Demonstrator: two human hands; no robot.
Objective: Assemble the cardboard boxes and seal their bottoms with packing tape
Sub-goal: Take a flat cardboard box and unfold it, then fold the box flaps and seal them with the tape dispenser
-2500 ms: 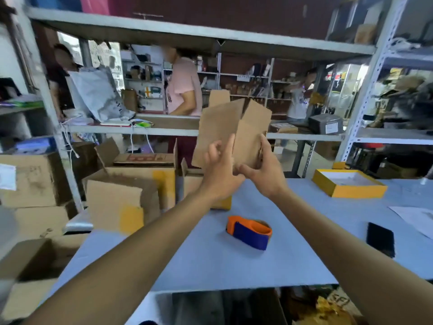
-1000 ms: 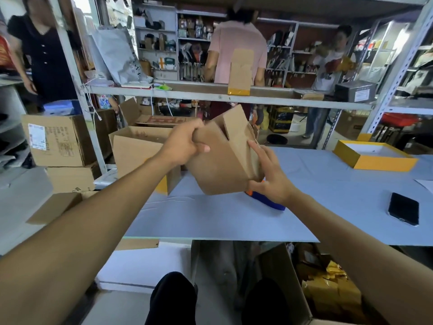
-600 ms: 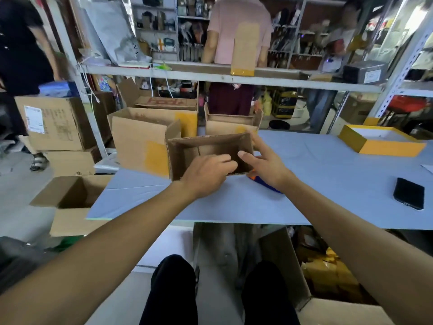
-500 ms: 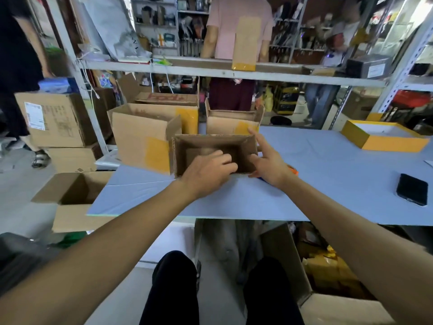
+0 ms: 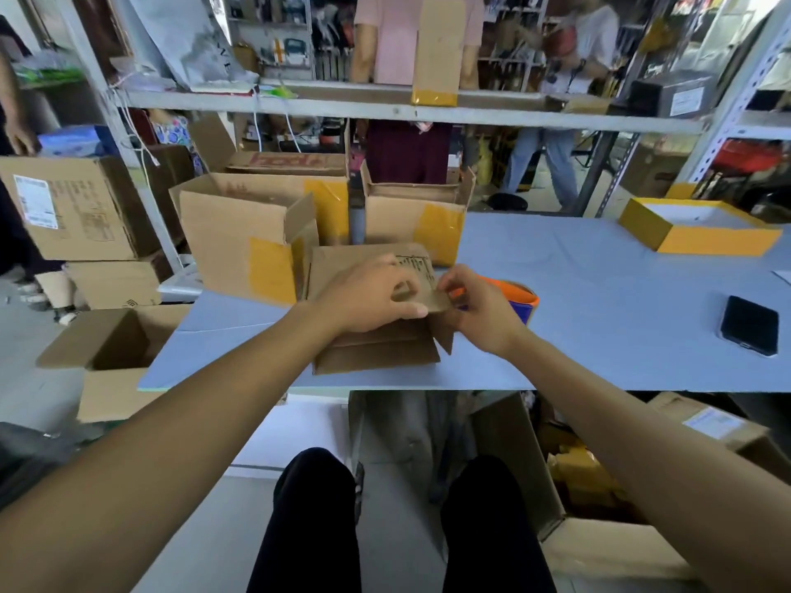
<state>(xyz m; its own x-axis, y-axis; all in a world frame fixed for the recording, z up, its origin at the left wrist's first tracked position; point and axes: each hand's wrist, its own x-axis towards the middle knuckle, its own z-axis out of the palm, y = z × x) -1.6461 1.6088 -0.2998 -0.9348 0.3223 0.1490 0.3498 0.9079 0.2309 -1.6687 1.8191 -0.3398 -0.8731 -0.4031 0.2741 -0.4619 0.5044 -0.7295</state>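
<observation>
Grey matte table [image 5: 599, 293], mid-frame: left hand [image 5: 368, 299] presses flat on the corrugated box [image 5: 376, 348]; right hand [image 5: 479, 310] pinches its flap, hiding the orange tape dispenser [image 5: 520, 299].

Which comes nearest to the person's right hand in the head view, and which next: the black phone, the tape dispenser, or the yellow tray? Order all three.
From the right hand:
1. Tape dispenser, just behind the hand, partly hidden by it.
2. Black phone, flat on the table to the right.
3. Yellow tray, at the far right back of the table.
</observation>
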